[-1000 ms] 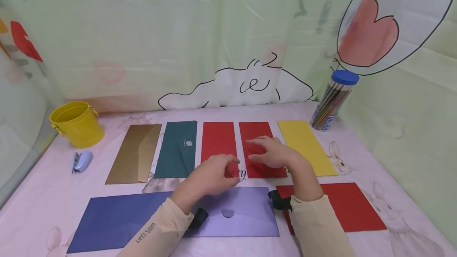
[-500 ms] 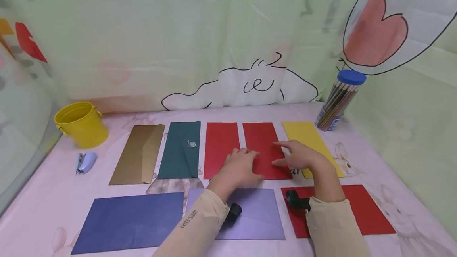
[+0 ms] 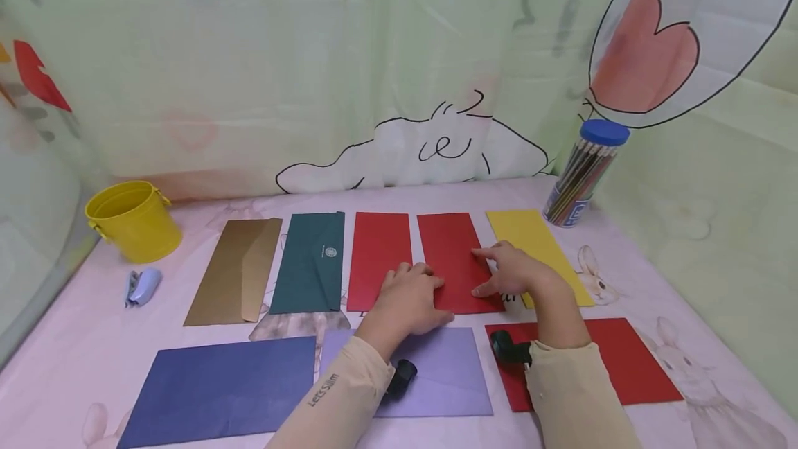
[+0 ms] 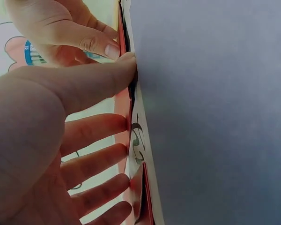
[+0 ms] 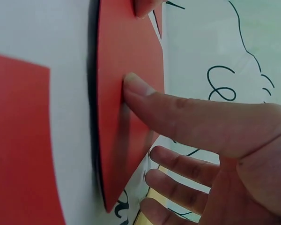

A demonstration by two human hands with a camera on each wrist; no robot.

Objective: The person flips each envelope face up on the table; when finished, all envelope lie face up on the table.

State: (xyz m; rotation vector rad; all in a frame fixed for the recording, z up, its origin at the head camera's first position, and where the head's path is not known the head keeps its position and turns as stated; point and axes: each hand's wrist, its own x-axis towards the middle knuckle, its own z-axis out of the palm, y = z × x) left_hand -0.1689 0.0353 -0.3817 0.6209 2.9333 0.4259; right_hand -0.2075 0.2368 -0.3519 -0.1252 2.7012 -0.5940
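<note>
Two red envelopes lie side by side in the back row on the table. My left hand (image 3: pixel 408 300) reaches over the front of the left red envelope (image 3: pixel 379 248), its fingers pointing toward the left edge of the right red envelope (image 3: pixel 450 255). In the left wrist view, its thumb lies along that envelope's near edge and the other fingers are spread. At the opposite edge is my right hand (image 3: pixel 514 272), its thumb resting on the red surface in the right wrist view and its other fingers loosely extended.
Gold (image 3: pixel 233 272), green (image 3: pixel 308 262) and yellow (image 3: pixel 530 241) envelopes complete the back row. Blue (image 3: pixel 231 386), lilac (image 3: pixel 445 380) and another red envelope (image 3: pixel 630 359) lie in front. A yellow bucket (image 3: pixel 134 224), small stapler (image 3: pixel 143 287) and pencil jar (image 3: pixel 582 175) stand around them.
My left hand has moved right, its fingers now at the right red envelope's left side. My right hand has shifted right from above that envelope to its right edge.
</note>
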